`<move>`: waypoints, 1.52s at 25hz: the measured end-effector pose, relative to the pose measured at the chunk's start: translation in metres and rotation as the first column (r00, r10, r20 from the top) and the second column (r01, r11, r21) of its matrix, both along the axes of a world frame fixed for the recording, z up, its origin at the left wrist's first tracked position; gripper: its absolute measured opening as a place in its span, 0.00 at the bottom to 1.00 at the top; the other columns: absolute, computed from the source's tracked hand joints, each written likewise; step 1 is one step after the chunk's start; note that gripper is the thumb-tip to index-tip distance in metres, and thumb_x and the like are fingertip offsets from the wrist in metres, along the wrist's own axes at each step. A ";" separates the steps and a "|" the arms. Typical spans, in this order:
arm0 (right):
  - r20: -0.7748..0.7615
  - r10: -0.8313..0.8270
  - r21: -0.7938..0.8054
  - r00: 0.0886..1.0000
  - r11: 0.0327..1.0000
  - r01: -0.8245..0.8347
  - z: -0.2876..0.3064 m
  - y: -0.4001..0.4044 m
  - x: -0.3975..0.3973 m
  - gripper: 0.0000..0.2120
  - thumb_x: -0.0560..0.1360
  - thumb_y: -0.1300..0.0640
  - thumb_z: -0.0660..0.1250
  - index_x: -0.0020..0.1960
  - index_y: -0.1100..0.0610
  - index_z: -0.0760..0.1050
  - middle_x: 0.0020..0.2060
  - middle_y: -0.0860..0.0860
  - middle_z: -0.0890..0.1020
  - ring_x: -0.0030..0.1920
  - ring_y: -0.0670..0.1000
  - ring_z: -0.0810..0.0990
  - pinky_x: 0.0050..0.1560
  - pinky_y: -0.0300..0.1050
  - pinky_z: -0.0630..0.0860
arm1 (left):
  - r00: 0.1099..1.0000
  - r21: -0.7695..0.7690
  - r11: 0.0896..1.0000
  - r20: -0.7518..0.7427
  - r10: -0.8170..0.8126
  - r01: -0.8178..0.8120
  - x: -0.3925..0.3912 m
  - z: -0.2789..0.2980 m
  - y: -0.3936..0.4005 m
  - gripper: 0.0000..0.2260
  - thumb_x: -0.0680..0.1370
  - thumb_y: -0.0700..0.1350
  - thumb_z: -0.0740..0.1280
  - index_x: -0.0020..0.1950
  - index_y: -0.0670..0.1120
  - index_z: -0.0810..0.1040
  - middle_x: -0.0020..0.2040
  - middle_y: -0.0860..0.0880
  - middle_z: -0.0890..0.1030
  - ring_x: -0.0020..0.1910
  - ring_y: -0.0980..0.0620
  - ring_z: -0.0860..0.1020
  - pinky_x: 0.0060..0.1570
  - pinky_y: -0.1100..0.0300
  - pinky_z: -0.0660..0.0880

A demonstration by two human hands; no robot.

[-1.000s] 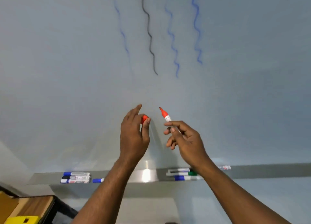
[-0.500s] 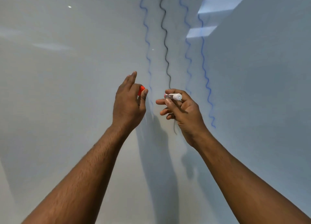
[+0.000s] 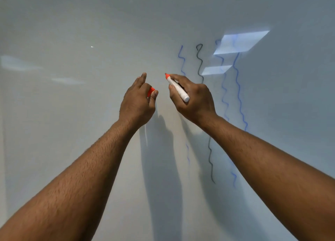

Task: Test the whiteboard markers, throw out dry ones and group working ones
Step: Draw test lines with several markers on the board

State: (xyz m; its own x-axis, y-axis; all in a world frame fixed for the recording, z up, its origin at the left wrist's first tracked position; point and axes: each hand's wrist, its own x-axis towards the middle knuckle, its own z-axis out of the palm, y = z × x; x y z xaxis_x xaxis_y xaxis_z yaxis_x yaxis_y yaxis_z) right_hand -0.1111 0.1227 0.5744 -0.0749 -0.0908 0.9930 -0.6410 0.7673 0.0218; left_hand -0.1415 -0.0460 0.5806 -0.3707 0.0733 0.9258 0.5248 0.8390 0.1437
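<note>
Whiteboard (image 3: 90,150) fills the view, with blue and black wavy test lines (image 3: 199,63) at the right. Both arms reach up to it. My right hand (image 3: 192,99) grips an uncapped red marker (image 3: 176,88), white-barrelled, its tip at or just off the board. My left hand (image 3: 137,103) pinches the red cap (image 3: 150,90). Testing looks underway; next comes a firm downward stroke.

Both forearms are showing bare up to the near frame edge, with no sleeve reaching into view. Fine hair is covering them, and the left hand (image 3: 136,103) and right hand (image 3: 194,100) are wearing nothing.
</note>
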 end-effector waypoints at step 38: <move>-0.028 -0.235 0.195 0.972 0.952 0.235 -0.152 0.006 -0.017 0.21 0.77 0.48 0.61 0.68 0.53 0.75 0.31 0.47 0.82 0.24 0.49 0.76 0.24 0.39 0.72 | 0.994 0.021 0.994 0.003 -0.109 0.109 -0.027 -0.053 -0.007 0.10 0.82 0.48 0.59 0.49 0.43 0.75 0.78 0.48 0.56 0.77 0.50 0.54 0.71 0.53 0.62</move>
